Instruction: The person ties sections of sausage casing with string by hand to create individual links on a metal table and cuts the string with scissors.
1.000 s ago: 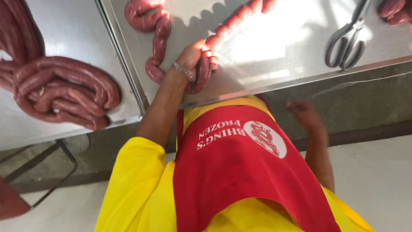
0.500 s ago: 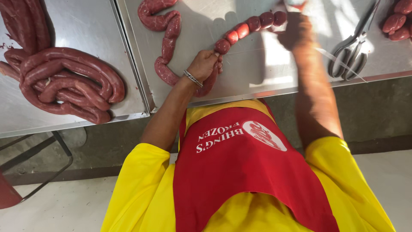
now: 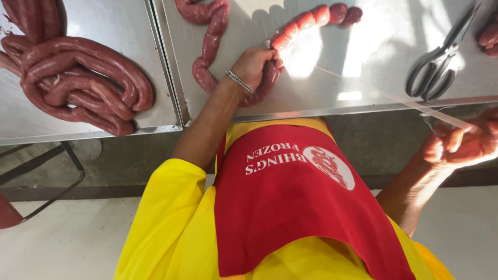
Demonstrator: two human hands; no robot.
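left hand (image 3: 255, 66): clamped on the dark red linked sausage rope (image 3: 303, 23), pinning it to the table.
right hand (image 3: 459, 142): fist pulls thin clear string (image 3: 394, 97) taut.

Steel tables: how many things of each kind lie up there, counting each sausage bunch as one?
Dark red sausage bunches: 3 (coiled heap, long sausage rope in the left hand grip, pieces at the right edge)
Grey metal scissors: 1
Thin pale string, pulled by the right hand: 1
Total: 5
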